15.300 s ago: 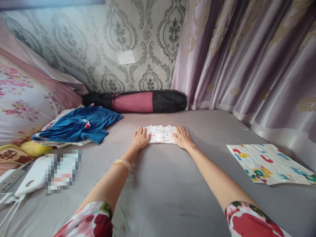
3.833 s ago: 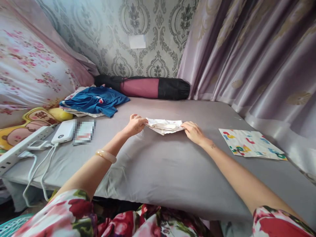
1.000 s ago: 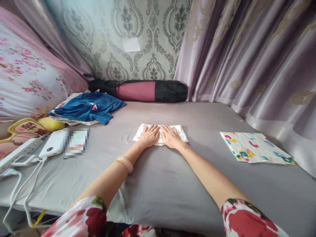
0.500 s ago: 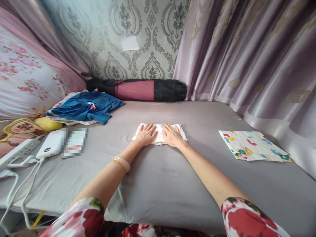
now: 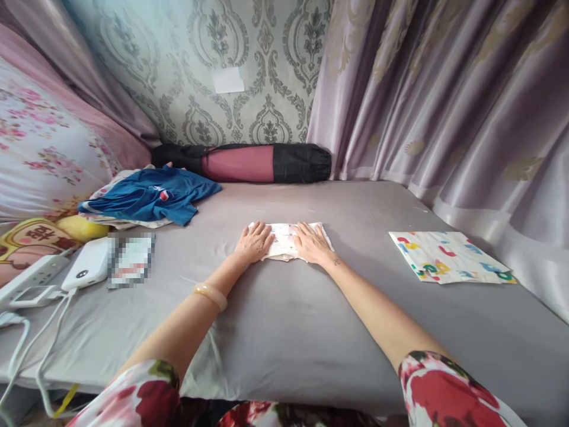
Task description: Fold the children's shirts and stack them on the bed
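A small folded white cloth point(image 5: 281, 240) with a faint print lies flat on the grey bed sheet point(image 5: 284, 332), straight in front of me. My left hand point(image 5: 255, 243) rests palm down over its left end, fingers stretched out. On the right part of the cloth lies my right hand point(image 5: 312, 242), also flat with its fingers spread. The palms and the cloth under them are hidden. Farther right on the sheet is another folded cloth point(image 5: 451, 256), white with colourful shapes.
To the left lie a blue T-shirt point(image 5: 151, 194) on other clothes, a white power bank point(image 5: 89, 264), a power strip point(image 5: 38, 276) with cables, and a blurred-out flat item point(image 5: 131, 260). A black and pink roll point(image 5: 242, 163) lies along the wall; curtains point(image 5: 400, 89) hang at right.
My left hand has slid left to the cloth's left end, uncovering more of its middle. My right hand stays nearly in place on the cloth. The view has shifted slightly.
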{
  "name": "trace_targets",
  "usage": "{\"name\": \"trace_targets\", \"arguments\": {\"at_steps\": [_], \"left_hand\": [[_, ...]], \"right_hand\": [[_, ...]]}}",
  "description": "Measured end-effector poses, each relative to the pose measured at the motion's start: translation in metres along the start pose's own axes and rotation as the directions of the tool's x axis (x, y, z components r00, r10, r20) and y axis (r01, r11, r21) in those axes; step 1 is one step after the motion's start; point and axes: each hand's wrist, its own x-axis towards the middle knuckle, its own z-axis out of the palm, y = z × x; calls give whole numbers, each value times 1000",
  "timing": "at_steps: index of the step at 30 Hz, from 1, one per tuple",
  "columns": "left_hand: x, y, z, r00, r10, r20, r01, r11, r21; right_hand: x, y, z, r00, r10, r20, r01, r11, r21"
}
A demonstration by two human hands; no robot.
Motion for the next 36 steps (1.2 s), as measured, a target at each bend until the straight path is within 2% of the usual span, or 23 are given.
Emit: {"name": "trace_targets", "arguments": {"at_steps": [6, 12, 16, 21, 27, 31, 36], "left_hand": [[-1, -2, 5, 1000, 1, 4, -1, 1000, -1], [0, -4, -3, 999, 16, 42, -16, 1000, 8], [-4, -17, -4, 999, -19, 50, 19, 1000, 0], [-8, -29, 5, 991, -81, 108, 90, 993, -79], [-8, -32, 1, 990, -65, 128, 77, 993, -88], [-14, -45, 0, 990, -117, 77, 125, 986, -111], [-20, -51, 3, 986, -111, 125, 124, 986, -107]], "right_hand": [[-1, -1, 4, 1000, 0, -8, 0, 1000, -8], [0, 0, -6, 999, -8, 54, 8, 1000, 9], [-2, 13, -11, 999, 21, 37, -21, 1000, -8], [-6, 27, -2, 997, 69, 17, -69, 997, -19], [-5, 31, -3, 995, 73, 68, -73, 997, 3], [-8, 45, -5, 993, 117, 32, -117, 993, -5], [-12, 58, 3, 990, 126, 60, -125, 992, -15]]}}
